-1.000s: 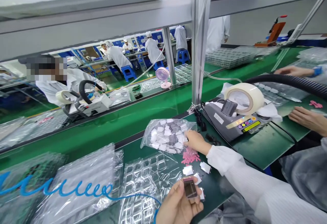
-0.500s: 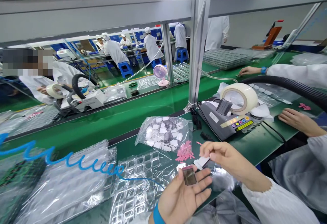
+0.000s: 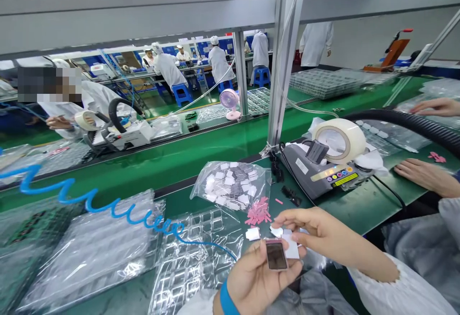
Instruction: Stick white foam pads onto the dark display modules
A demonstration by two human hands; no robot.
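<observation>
While the left hand cups a small dark rectangular module with a pinkish frame, fingers curled up around its lower edge and thumb alongside, the right hand pinches a small white square piece between thumb and fingertips, held just beside the module's right edge, over the near edge of the green workbench. Two more white pieces lie on the bench just beyond the hands, and a small heap of pink tabs sits behind them. Further back, a clear bag of white squares rests near the bench's far edge, touching the pink heap. Clear blister trays cover the bench to the left, with a blue coiled hose running across them. To the right stands a grey tape dispenser carrying a big roll of tape; its yellow label and coloured buttons are too small to read. Another person's hand rests flat at the right edge
</observation>
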